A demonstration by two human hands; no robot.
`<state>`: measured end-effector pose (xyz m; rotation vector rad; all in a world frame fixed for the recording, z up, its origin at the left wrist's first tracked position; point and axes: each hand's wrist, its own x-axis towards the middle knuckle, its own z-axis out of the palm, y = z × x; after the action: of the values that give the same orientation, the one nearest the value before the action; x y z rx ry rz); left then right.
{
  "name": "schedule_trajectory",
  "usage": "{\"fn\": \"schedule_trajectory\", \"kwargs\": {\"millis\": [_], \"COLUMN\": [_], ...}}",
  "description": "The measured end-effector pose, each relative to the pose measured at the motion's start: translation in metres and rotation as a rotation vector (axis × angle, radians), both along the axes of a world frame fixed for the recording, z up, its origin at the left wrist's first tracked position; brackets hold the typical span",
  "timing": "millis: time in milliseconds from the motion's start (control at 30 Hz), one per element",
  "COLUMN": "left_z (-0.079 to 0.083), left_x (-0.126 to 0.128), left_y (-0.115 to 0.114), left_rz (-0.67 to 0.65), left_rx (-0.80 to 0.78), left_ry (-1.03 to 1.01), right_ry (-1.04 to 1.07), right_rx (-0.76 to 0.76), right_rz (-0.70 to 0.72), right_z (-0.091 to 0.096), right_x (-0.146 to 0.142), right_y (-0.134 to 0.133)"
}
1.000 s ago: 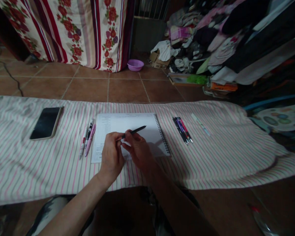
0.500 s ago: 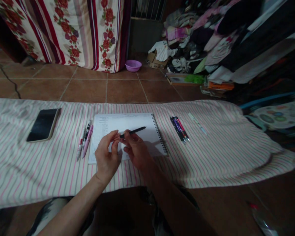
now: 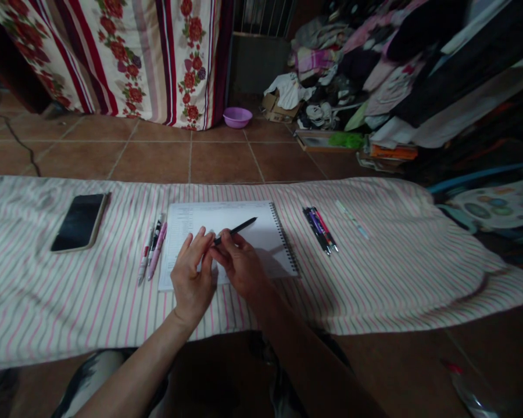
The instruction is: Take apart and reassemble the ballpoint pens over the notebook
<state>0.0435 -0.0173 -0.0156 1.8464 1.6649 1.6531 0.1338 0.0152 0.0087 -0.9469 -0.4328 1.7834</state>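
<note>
Both hands are over an open spiral notebook with a white page and a printed table along its left side. Between the thumb and fingers of my right hand is a slim black pen, its pointed end slanting up to the right. My left hand pinches the pen's other end at the fingertips, its outer fingers raised. Several pens, one of them a pink pen, lie left of the notebook. On its right is a group of dark, purple and red pens.
A striped cloth covers the low table. A smartphone lies at the left, a pale patterned pen at the right. Beyond are a purple basin, a floral curtain and piled clothes. A chair stands at the right.
The pen has tilted slightly, its pointed end now higher. My left hand's outer fingers have lifted and spread while the fingertips stay at the pen's end.
</note>
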Motion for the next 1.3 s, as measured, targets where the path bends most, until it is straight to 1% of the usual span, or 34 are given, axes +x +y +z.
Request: {"fn": "schedule_trajectory", "kwargs": {"millis": [100,233,300,333,400,433,533,567,600,667,733,767,833,933,1067,1233,1300], "left_z": [-0.001,0.002,0.005,0.007,0.011,0.013,0.019,0.02,0.022,0.025,0.028,0.03,0.032,0.033,0.031,0.029,0.029], "left_x": [0.002,0.004,0.003,0.003,0.002,0.002,0.002,0.001,-0.001,-0.006,-0.012,-0.015,-0.018,-0.018,-0.015,-0.013,-0.013], "left_y": [0.0,-0.002,-0.004,-0.006,-0.009,-0.01,-0.008,-0.006,-0.004,0.001,0.004,0.006,0.007,0.006,0.007,0.008,0.009], "left_rz": [-0.066,-0.148,-0.227,-0.27,-0.303,-0.272,-0.117,-0.095,-0.097,-0.152,-0.201,-0.212,-0.232,-0.269,-0.218,-0.166,-0.131], "left_rx": [-0.039,-0.085,-0.12,-0.143,-0.212,-0.259,-0.429,-0.474,-0.512,-0.571,-0.651,-0.695,-0.732,-0.72,-0.757,-0.712,-0.671], "left_ry": [0.012,0.02,-0.036,-0.096,-0.305,-0.451,-0.883,-0.996,-1.09,-1.209,-1.266,-1.287,-1.299,-1.319,-1.417,-1.463,-1.509], "right_ry": [0.007,0.022,0.02,0.013,-0.013,-0.027,-0.025,-0.014,-0.002,-0.002,0.0,0.005,0.003,-0.012,-0.056,-0.07,-0.056], "right_rx": [0.014,-0.014,-0.013,-0.004,0.032,0.049,0.08,0.085,0.086,0.085,0.051,0.048,0.044,0.064,0.095,0.094,0.089], "right_rz": [0.002,-0.062,-0.065,-0.051,0.013,0.048,0.145,0.171,0.197,0.241,0.342,0.359,0.369,0.372,0.389,0.396,0.376], "right_z": [-0.001,-0.005,-0.005,-0.005,-0.002,0.0,0.003,0.003,0.002,-0.001,-0.005,-0.007,-0.009,-0.009,-0.005,-0.005,-0.005], "right_x": [0.0,0.001,0.002,0.003,0.003,0.002,0.0,-0.001,-0.002,-0.003,-0.004,-0.005,-0.007,-0.011,-0.015,-0.016,-0.017], "right_y": [0.0,0.003,0.005,0.004,0.003,0.001,-0.004,-0.005,-0.005,-0.004,-0.003,-0.003,-0.003,-0.007,-0.009,-0.009,-0.01]}}
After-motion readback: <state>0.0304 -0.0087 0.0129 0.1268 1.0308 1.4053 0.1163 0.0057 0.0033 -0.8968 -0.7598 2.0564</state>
